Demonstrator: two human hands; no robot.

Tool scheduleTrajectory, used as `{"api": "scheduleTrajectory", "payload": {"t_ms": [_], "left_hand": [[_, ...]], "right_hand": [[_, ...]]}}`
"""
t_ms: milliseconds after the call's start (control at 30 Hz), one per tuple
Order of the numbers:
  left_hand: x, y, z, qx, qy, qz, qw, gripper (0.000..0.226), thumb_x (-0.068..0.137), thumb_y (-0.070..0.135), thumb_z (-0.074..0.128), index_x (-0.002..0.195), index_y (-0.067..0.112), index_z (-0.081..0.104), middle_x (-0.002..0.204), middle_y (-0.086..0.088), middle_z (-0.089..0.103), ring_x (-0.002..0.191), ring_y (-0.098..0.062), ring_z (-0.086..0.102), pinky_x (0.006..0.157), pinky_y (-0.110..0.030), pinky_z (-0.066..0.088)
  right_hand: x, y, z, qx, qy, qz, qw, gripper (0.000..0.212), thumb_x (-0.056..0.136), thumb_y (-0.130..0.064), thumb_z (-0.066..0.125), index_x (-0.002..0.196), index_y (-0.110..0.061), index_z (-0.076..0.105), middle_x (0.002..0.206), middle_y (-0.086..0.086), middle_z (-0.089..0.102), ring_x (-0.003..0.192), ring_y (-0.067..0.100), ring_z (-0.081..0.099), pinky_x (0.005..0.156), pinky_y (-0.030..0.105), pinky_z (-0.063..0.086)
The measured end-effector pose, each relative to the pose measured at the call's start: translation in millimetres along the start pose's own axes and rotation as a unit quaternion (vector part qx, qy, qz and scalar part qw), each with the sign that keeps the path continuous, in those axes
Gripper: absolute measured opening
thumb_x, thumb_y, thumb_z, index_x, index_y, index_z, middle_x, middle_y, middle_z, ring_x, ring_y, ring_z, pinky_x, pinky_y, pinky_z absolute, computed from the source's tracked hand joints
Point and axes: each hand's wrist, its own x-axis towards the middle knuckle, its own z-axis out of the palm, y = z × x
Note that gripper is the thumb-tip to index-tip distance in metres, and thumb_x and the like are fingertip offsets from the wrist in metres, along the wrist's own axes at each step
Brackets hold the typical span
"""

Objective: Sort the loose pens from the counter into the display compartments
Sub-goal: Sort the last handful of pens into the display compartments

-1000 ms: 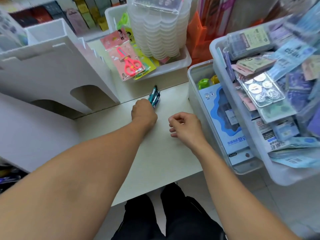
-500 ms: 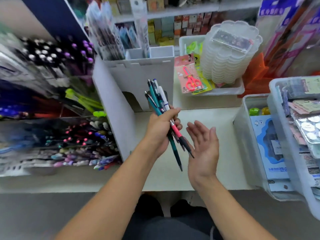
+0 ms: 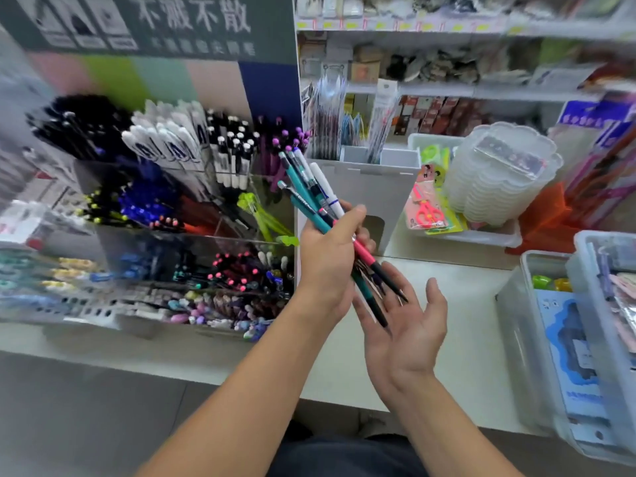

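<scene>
Head view, left hand [image 3: 327, 256] gripping pens [image 3: 311, 197], above right palm [image 3: 409, 325]

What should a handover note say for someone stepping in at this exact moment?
Left hand: grips a mixed bundle of pens, teal, white and pink, tips pointing down to the right.
Right hand: open, palm up under the pen tips, holding nothing.
Display compartments: to the left, already stocked with pens by colour.
Done: pens are gathered off the counter.
Left: separate the bundle by type and drop each pen into its matching compartment.
</scene>
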Motion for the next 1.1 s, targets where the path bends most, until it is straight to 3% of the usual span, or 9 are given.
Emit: {"api": "scheduleTrajectory", "payload": {"t_ms": [200,300,367,467,567,633,733,900,1100], "left_hand": [[-7,1,-1,0.037,-0.035,-0.001,0.999,0.022,0.094,0.004,0.065,0.081,0.018,0.054,0.056,0.002,0.051,0.052,-0.014,0.049,0.056,-0.026,0.044],[-4,10,-3,0.024,-0.055,0.007,0.998,0.021,0.096,0.001,0.061,0.084,0.017,0.052,0.06,0.0,0.046,0.049,-0.014,0.044,0.051,-0.027,0.039],[0,20,-9,0.091,-0.087,0.027,0.992,0.018,0.095,0.0,0.061,0.088,0.013,0.051,0.061,-0.001,0.042,0.046,-0.014,0.04,0.046,-0.025,0.037],[6,34,-24,0.32,-0.173,0.072,0.929,0.013,0.091,0.006,0.069,0.09,0.01,0.057,0.059,0.003,0.046,0.047,-0.015,0.043,0.047,-0.028,0.038],[0,42,-30,0.461,-0.2,0.13,0.855,0.028,0.087,0.008,0.074,0.078,0.029,0.056,0.053,0.018,0.051,0.049,-0.005,0.046,0.052,-0.024,0.041],[-5,46,-34,0.433,-0.186,0.129,0.873,0.031,0.084,0.006,0.077,0.076,0.028,0.057,0.052,0.018,0.051,0.048,-0.003,0.045,0.05,-0.022,0.04],[-9,55,-49,0.36,-0.161,0.101,0.913,0.027,0.08,0.005,0.082,0.079,0.019,0.059,0.054,0.008,0.048,0.048,-0.011,0.041,0.046,-0.026,0.037],[-18,73,-72,0.282,-0.154,0.06,0.945,0.024,0.066,0.025,0.091,0.077,0.022,0.069,0.059,-0.003,0.048,0.049,-0.013,0.036,0.044,-0.025,0.031],[-16,88,-116,0.149,-0.105,0.035,0.983,0.04,0.085,0.042,0.073,0.099,0.007,0.059,0.071,-0.006,0.041,0.052,-0.014,0.038,0.044,-0.022,0.035]], "right_hand": [[4,-11,21,-0.018,-0.024,-0.04,0.999,0.058,0.102,-0.052,0.036,0.127,-0.007,0.064,0.118,0.015,0.073,0.115,0.032,0.068,0.106,0.047,0.048],[7,-26,10,-0.153,-0.088,-0.034,0.984,0.061,0.1,-0.056,0.035,0.129,-0.01,0.062,0.119,0.012,0.073,0.117,0.031,0.067,0.106,0.047,0.048],[10,-46,3,-0.262,-0.115,-0.069,0.956,0.059,0.094,-0.059,0.046,0.125,-0.013,0.064,0.115,0.012,0.074,0.113,0.03,0.068,0.104,0.048,0.048],[13,-72,16,-0.356,-0.154,-0.187,0.902,0.055,0.076,-0.056,0.064,0.118,-0.02,0.066,0.094,0.006,0.072,0.082,0.019,0.066,0.077,0.034,0.053],[15,-79,49,-0.452,-0.179,-0.294,0.823,0.036,0.073,-0.043,0.082,0.098,-0.02,0.07,0.068,0.005,0.062,0.06,0.017,0.055,0.057,0.029,0.045],[15,-76,68,-0.47,-0.203,-0.304,0.804,0.018,0.079,-0.025,0.086,0.086,-0.015,0.073,0.069,0.008,0.071,0.056,0.019,0.063,0.052,0.029,0.049],[14,-64,84,-0.439,-0.235,-0.259,0.827,0.009,0.086,-0.01,0.079,0.087,-0.002,0.075,0.068,0.014,0.071,0.049,0.012,0.058,0.046,0.023,0.046],[15,-40,101,-0.431,-0.244,-0.21,0.843,0.009,0.092,-0.008,0.072,0.083,-0.005,0.073,0.056,-0.005,0.061,0.05,0.008,0.053,0.048,0.022,0.045],[2,-9,133,-0.391,-0.332,-0.159,0.844,0.024,0.096,0.003,0.062,0.117,-0.007,0.067,0.081,0.013,0.071,0.069,0.011,0.063,0.061,0.021,0.053]]}}
